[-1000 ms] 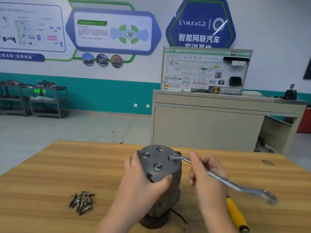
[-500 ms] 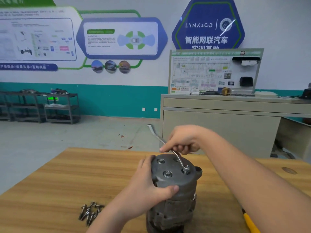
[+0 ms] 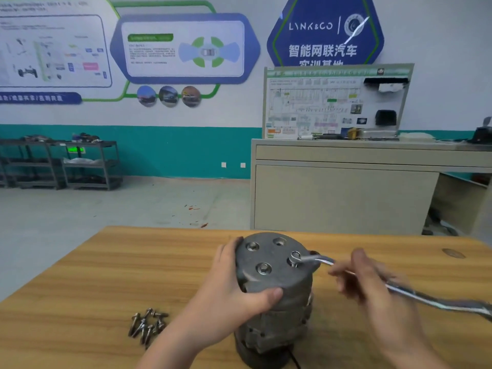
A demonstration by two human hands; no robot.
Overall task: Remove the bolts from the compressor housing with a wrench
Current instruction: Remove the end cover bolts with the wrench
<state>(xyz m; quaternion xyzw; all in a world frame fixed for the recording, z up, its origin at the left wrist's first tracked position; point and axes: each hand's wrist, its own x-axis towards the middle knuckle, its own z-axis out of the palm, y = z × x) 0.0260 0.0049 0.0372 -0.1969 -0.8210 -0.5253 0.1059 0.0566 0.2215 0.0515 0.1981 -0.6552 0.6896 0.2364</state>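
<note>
**Compressor housing: wrench seated on right-hand bolt**

Loose bolts (image 3: 147, 326) lie in a cluster on the wooden surface (image 3: 80, 288), left of my forearm. My left hand (image 3: 234, 286) wraps the compressor housing (image 3: 277, 294), thumb across its near face. The housing stands upright at mid-surface. Two bolts sit in its top face; a third bolt (image 3: 295, 256) carries the wrench (image 3: 399, 291) ring. My right hand (image 3: 372, 286), blurred, has fingers curled round the wrench shaft.

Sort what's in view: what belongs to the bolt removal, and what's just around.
In use: compressor housing, wrench, left hand, right hand, removed bolts.
Idle: wooden table, training board, metal shelves.
</note>
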